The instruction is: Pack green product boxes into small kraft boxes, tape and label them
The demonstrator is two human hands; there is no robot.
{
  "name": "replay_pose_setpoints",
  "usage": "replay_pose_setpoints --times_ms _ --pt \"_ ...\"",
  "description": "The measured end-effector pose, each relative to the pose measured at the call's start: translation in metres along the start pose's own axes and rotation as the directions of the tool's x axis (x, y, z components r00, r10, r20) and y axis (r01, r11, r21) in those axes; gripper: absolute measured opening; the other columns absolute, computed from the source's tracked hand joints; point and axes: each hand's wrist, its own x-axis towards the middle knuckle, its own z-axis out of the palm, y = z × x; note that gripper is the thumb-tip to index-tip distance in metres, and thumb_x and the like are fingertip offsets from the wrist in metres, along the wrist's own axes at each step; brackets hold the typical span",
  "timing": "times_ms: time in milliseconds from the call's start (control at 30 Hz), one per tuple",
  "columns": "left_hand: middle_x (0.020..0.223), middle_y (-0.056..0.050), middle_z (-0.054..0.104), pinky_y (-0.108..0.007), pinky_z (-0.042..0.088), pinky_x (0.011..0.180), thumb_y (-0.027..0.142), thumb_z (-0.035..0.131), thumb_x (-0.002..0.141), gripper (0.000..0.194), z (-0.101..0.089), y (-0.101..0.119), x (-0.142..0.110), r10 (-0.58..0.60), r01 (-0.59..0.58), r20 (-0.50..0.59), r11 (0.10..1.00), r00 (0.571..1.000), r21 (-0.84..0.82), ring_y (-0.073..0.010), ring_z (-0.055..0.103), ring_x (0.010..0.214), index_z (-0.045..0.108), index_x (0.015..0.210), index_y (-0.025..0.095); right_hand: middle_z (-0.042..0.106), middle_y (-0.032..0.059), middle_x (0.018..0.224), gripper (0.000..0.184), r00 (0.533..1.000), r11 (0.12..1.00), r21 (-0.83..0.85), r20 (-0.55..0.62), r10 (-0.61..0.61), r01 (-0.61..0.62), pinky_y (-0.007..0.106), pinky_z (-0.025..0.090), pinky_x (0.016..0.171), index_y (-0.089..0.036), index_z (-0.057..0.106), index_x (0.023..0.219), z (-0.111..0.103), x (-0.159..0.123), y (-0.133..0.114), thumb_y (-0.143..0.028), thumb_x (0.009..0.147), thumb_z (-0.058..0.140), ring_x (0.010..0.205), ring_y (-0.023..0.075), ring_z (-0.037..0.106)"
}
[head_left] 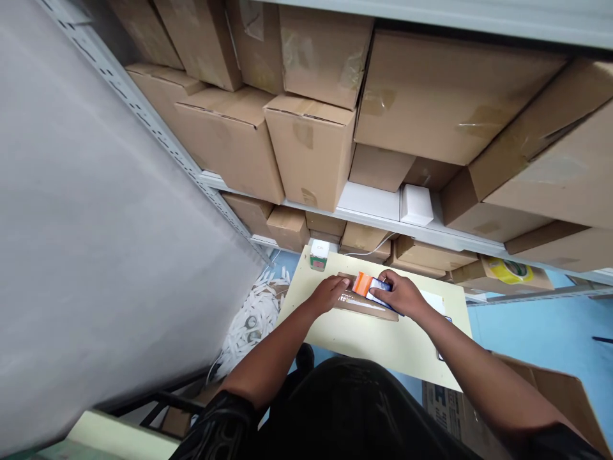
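My right hand [400,295] is closed on a small orange, white and blue packet [363,283], its thumb lying over the white-and-blue end. The packet is held tilted just over a flat brown cardboard piece [383,312] with a shiny clear strip along it. My left hand [327,295] rests at the left end of this cardboard, fingers stretched toward the packet and apparently not gripping it. Both hands are above a pale yellow table [354,335]. A white-topped green box [319,254] stands at the table's far left corner.
Shelves with several cardboard boxes [311,147] rise behind the table. A small white box [416,204] sits on one shelf, and a yellow tape roll [511,271] lies lower right. White paper strips [249,319] cover the floor at left. An open carton [550,383] stands at right.
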Motion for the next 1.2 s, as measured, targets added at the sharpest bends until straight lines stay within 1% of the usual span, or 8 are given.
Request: replay_pose_setpoints --times_ms 167,300,367,567,833,1000,1100,1200 --pt "0.103 -0.004 0.078 -0.033 0.052 0.094 0.036 0.060 0.090 0.026 0.006 0.003 0.003 -0.164 0.161 0.003 0.965 0.986 -0.207 -0.0226 0.069 0.102 0.077 0.096 0.019 0.066 -0.0047 0.069 0.032 0.998 0.995 -0.078 0.024 -0.052 0.054 0.027 0.032 0.055 -0.029 0.063 0.090 0.001 0.004 -0.005 -0.056 0.076 0.075 0.061 0.0172 0.056" --pt "0.088 -0.004 0.076 -0.031 0.054 0.078 0.032 0.065 0.084 0.019 0.009 0.003 0.008 -0.290 0.284 0.032 0.901 0.957 -0.328 -0.0188 0.069 0.080 0.075 0.091 0.017 0.066 -0.0045 0.068 0.032 0.995 0.989 -0.119 0.042 -0.087 0.091 0.027 0.030 0.056 -0.029 0.063 0.089 0.002 0.005 -0.008 -0.056 0.077 0.074 0.061 0.0174 0.056" --pt "0.084 -0.003 0.074 -0.029 0.053 0.073 0.029 0.066 0.082 0.016 0.009 0.002 0.010 -0.304 0.300 0.046 0.885 0.952 -0.356 -0.0163 0.067 0.072 0.074 0.090 0.017 0.067 -0.0041 0.070 0.033 0.995 0.985 -0.140 0.043 -0.095 0.100 0.027 0.030 0.057 -0.029 0.063 0.091 0.003 0.006 -0.010 -0.056 0.077 0.074 0.063 0.0178 0.057" --pt "0.080 0.000 0.070 -0.026 0.050 0.069 0.022 0.062 0.082 0.007 0.013 -0.006 0.009 -0.295 0.277 -0.019 0.918 0.955 -0.285 -0.0133 0.062 0.068 0.068 0.082 0.018 0.067 -0.0016 0.071 0.031 0.993 0.973 -0.207 0.079 -0.088 0.103 0.027 0.027 0.057 -0.029 0.065 0.095 0.004 0.009 -0.013 -0.054 0.079 0.074 0.063 0.0186 0.057" --pt "0.069 0.002 0.064 -0.025 0.047 0.063 0.019 0.061 0.080 0.004 0.001 -0.012 0.010 -0.330 0.325 0.035 0.896 0.943 -0.302 -0.0120 0.056 0.060 0.064 0.080 0.018 0.067 0.0041 0.075 0.040 0.986 0.928 -0.358 0.156 -0.054 0.107 0.028 0.027 0.057 -0.027 0.068 0.100 0.003 0.017 -0.022 -0.063 0.082 0.070 0.068 0.0221 0.059" --pt "0.073 0.000 0.068 -0.027 0.049 0.068 0.021 0.060 0.081 0.007 -0.013 -0.021 0.009 -0.337 0.332 0.006 0.923 0.941 -0.196 -0.0145 0.061 0.066 0.066 0.083 0.018 0.071 0.0079 0.087 0.047 0.972 0.900 -0.423 0.235 0.002 0.100 0.029 0.029 0.059 -0.025 0.067 0.106 -0.003 0.018 -0.031 -0.068 0.086 0.064 0.080 0.0259 0.065" --pt "0.079 -0.002 0.071 -0.028 0.050 0.072 0.022 0.059 0.080 0.011 -0.028 -0.034 0.007 -0.362 0.357 -0.047 0.929 0.931 -0.097 -0.0167 0.064 0.073 0.067 0.085 0.018 0.072 0.0094 0.092 0.051 0.961 0.875 -0.477 0.270 0.059 0.080 0.029 0.032 0.061 -0.025 0.067 0.108 -0.009 0.018 -0.032 -0.071 0.086 0.061 0.086 0.0275 0.067" --pt "0.084 -0.003 0.072 -0.029 0.050 0.073 0.026 0.056 0.082 0.013 -0.040 -0.050 0.003 -0.387 0.382 -0.098 0.922 0.917 -0.064 -0.0176 0.064 0.076 0.066 0.086 0.018 0.073 0.0097 0.094 0.055 0.957 0.861 -0.506 0.272 0.097 0.057 0.030 0.033 0.062 -0.025 0.066 0.108 -0.012 0.019 -0.029 -0.075 0.087 0.058 0.090 0.0286 0.067"
